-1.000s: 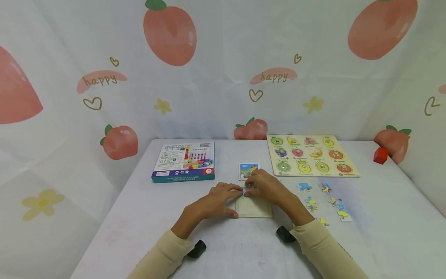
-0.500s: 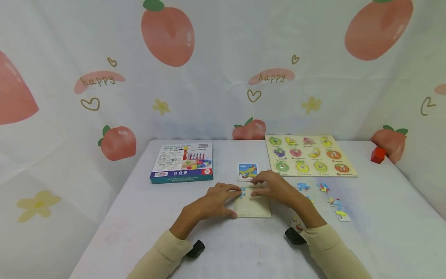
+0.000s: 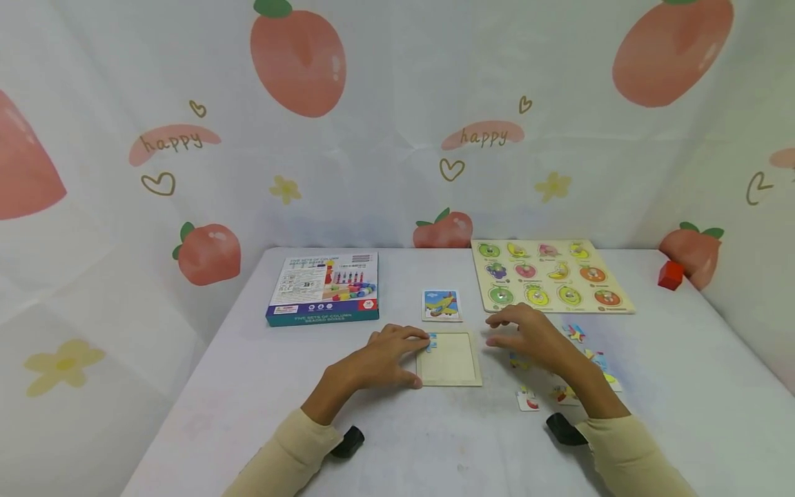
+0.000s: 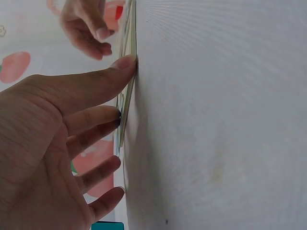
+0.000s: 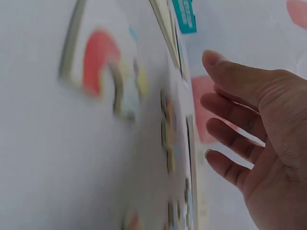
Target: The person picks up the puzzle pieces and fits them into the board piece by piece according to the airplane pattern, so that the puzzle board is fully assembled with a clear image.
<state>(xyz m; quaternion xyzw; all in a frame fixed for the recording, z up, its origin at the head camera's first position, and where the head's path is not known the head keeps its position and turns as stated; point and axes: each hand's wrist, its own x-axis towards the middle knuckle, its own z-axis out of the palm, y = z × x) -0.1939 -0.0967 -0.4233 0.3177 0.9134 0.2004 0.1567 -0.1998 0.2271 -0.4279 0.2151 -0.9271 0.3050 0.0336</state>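
A shallow wooden puzzle tray (image 3: 453,362) lies before me, with a blue jigsaw piece (image 3: 431,343) in its far left corner. My left hand (image 3: 386,357) rests at the tray's left side, fingertips at that piece and thumb at the near left corner; the left wrist view shows the thumb (image 4: 125,63) on the tray's edge. To the right of the tray my right hand (image 3: 533,339) is raised over the table, its fingers loosely bent and holding nothing. Below it lie several loose jigsaw pieces, among them one with a red patch (image 3: 528,400), blurred in the right wrist view.
Behind the tray lies a picture card of a yellow plane (image 3: 442,305). A boxed bead set (image 3: 324,286) is at the back left. At the back right are a fruit puzzle board (image 3: 549,276) and a red block (image 3: 671,275). A patterned cloth (image 3: 373,172) hangs behind the table.
My right hand has let go of the blue piece in the tray's corner and moved right, over the loose pieces. The left hand has stayed at the tray.
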